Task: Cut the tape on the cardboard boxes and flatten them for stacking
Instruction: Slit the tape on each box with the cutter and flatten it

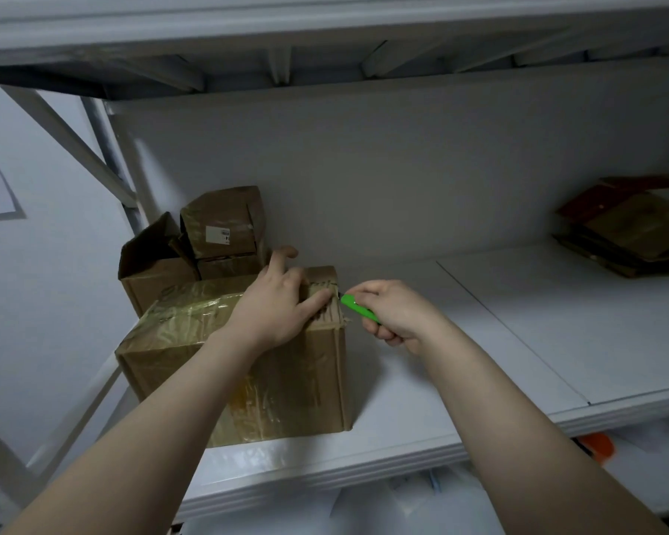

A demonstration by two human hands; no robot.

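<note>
A taped brown cardboard box (194,353) stands near the front left of a white shelf (421,411). My left hand (277,303) rests flat on the box's top near its right edge, fingers spread. My right hand (393,314) grips a green utility knife (358,307), whose blade tip touches the top right edge of the box where the tape is wrinkled and torn.
Behind the box stand an open cardboard box (151,264) and a smaller closed box with a white label (223,222) stacked on another. Flattened cardboard pieces (630,225) lie piled at the shelf's far right. A shelf board hangs overhead; an orange object (595,446) sits below.
</note>
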